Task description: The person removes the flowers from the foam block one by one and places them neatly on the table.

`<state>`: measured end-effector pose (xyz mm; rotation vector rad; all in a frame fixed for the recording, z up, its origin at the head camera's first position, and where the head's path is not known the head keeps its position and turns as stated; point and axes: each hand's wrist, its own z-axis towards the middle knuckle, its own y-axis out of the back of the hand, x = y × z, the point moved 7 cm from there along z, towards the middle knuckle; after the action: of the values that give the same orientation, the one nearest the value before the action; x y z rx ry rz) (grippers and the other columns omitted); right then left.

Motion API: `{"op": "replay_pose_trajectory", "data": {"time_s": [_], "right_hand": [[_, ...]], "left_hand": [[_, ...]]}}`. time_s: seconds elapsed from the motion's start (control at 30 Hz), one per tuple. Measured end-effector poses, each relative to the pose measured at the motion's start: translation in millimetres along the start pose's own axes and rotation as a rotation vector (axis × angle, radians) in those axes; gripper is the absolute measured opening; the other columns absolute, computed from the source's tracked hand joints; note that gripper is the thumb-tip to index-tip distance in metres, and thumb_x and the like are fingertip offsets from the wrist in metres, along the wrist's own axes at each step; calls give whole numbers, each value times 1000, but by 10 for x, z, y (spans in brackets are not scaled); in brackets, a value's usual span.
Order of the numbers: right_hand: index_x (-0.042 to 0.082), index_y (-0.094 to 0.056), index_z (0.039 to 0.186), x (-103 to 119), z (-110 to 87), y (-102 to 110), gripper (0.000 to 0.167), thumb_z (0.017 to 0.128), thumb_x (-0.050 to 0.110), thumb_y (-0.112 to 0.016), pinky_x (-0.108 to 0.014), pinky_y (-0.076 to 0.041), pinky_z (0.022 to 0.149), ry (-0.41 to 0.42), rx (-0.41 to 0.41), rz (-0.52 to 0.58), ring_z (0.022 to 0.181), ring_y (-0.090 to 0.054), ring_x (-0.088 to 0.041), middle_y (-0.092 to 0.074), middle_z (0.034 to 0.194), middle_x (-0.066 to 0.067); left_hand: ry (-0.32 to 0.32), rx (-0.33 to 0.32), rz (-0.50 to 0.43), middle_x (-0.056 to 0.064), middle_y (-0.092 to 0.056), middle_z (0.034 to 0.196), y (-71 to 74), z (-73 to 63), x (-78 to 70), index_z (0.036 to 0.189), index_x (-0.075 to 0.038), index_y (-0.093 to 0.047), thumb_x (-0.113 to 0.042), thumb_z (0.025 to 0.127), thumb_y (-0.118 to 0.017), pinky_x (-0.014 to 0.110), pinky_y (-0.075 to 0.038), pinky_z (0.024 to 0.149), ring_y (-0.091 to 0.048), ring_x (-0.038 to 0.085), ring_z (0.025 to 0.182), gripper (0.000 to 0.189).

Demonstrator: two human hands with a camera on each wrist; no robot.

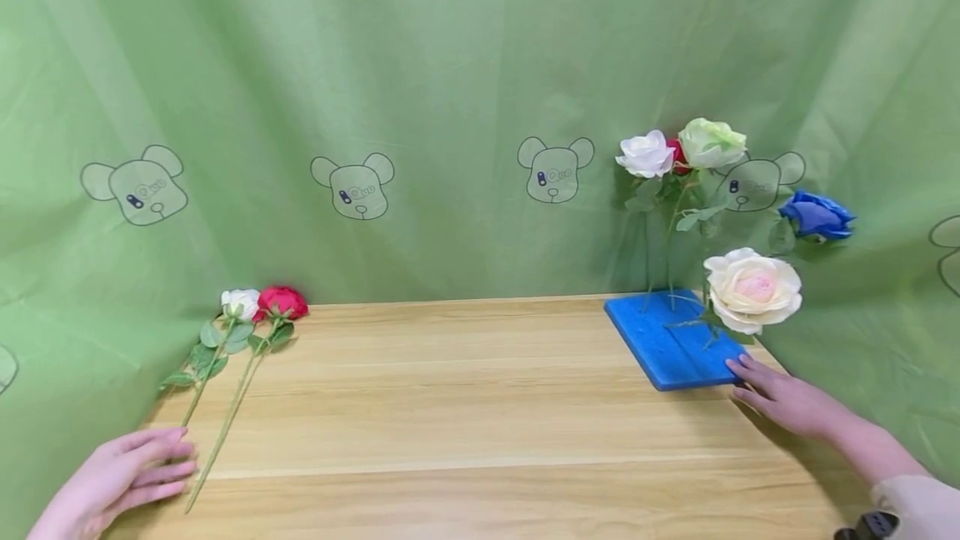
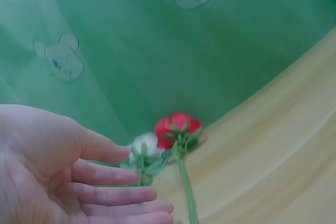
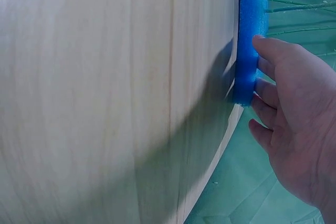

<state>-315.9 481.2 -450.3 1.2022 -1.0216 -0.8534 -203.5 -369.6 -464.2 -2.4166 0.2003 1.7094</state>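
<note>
At the left, my left hand (image 1: 123, 477) is held with its fingers extended and slightly spread, next to the lower stem of a white rose (image 1: 240, 305). It grips nothing. Beside that flower lies a red rose (image 1: 282, 302), its green stem pointing toward me; both roses also show past the fingers in the left wrist view. Over at the right, the fingertips of my right hand (image 1: 795, 402) rest on the near right corner of a blue foam board (image 1: 660, 348). In the right wrist view, the thumb touches the foam (image 3: 249, 51) close to its edge.
Several roses stand in the foam: a white rose (image 1: 647, 155), a pale green rose (image 1: 711, 142), a partly hidden red one, a blue rose (image 1: 817, 215) and a cream-pink rose (image 1: 753, 290) leaning forward. Green curtain (image 1: 450, 65) surrounds the wooden table (image 1: 450, 407).
</note>
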Motion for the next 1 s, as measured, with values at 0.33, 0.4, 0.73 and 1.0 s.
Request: {"op": "replay_pose_trajectory", "data": {"time_s": [0.33,0.4,0.73,1.0], "right_hand": [[-5,-47,139,40,28,25,56,99,33,-55,-69,-37,99,17,-11,8,125,-41,-59,-38,142,-40],[-5,-48,139,55,25,28,56,99,33,-55,-69,-37,99,17,-7,8,125,-40,-59,-38,141,-40],[-5,-47,139,37,2,22,57,99,34,-54,-69,-38,98,-4,10,-8,126,-40,-59,-38,142,-39],[-3,-46,141,1,-6,4,57,99,36,-54,-69,-38,98,-12,8,-7,126,-40,-59,-38,143,-38]], "left_hand": [[-73,-263,231,-17,-70,100,-238,20,-356,136,2,-44,-29,102,-52,37,-60,85,-71,7,94,48],[-102,-287,268,-20,-70,97,-333,47,-449,134,1,-47,-31,101,-53,34,-61,84,-70,3,92,46],[-237,-263,454,12,-70,119,-965,331,-867,135,8,-47,-31,101,-53,25,-59,81,-67,0,93,52],[-352,-238,460,22,-65,123,-1388,604,-1122,131,7,-52,-24,101,-53,25,-59,83,-68,5,95,43]]}}
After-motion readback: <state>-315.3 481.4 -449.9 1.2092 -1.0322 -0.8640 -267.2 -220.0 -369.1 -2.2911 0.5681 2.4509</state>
